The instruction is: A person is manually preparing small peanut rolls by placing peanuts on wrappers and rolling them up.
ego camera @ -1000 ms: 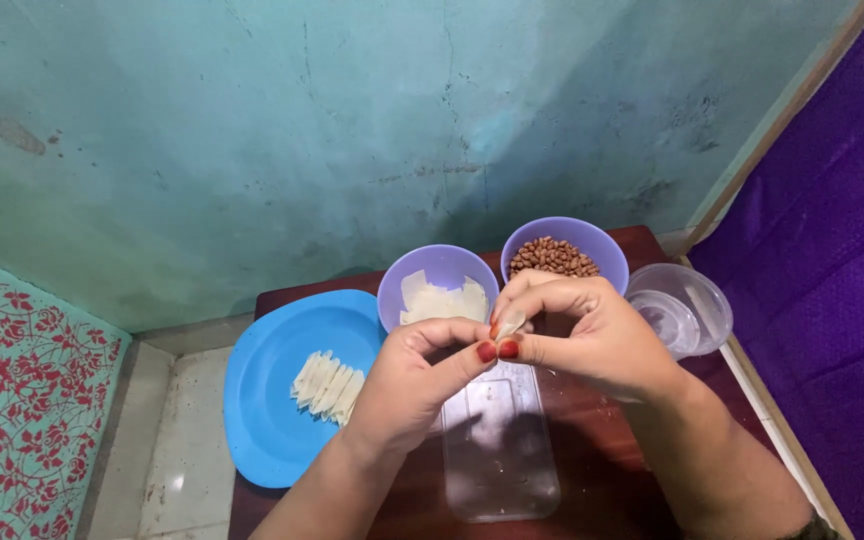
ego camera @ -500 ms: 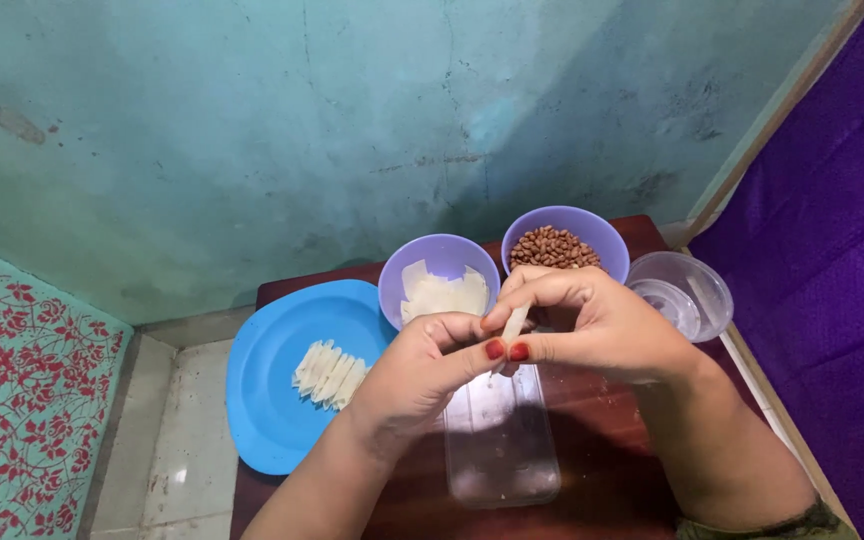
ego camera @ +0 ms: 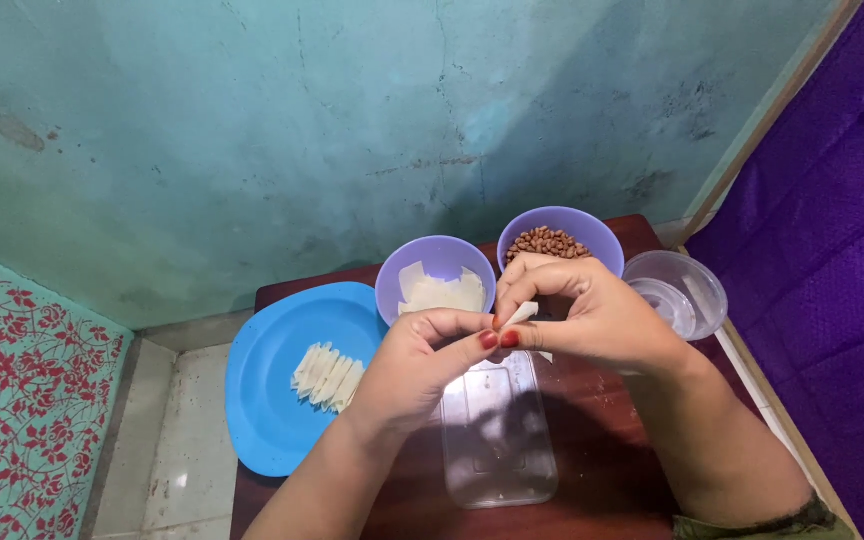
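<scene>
Over the middle of a dark wooden surface (ego camera: 592, 470), a small pale wrapper (ego camera: 522, 315) is pinched between both hands. Left hand (ego camera: 422, 365): grip closed on the wrapper, thumb and forefinger pressed together, red nails seen at the pinch. Right hand (ego camera: 592, 315): grip also closed on the wrapper, fingers curled over its top. Both hands are touching at the fingertips. The wrapper is held in the air above a clear lid (ego camera: 497, 435), which is laid flat on the surface. A blue plate (ego camera: 272, 400) is placed at the left, with a row of folded pale pieces (ego camera: 327, 375) laid on it. Behind the hands, a purple bowl (ego camera: 437, 262) with flat pale sheets (ego camera: 442, 293) is seen, and just beside it a second purple bowl (ego camera: 562, 222) filled with brown nuts (ego camera: 542, 243). A clear tub (ego camera: 687, 290) is set at the right, near the right hand. Teal wall behind, purple cloth (ego camera: 822, 250) at the right, red-flowered cloth (ego camera: 12, 400) at the left.
</scene>
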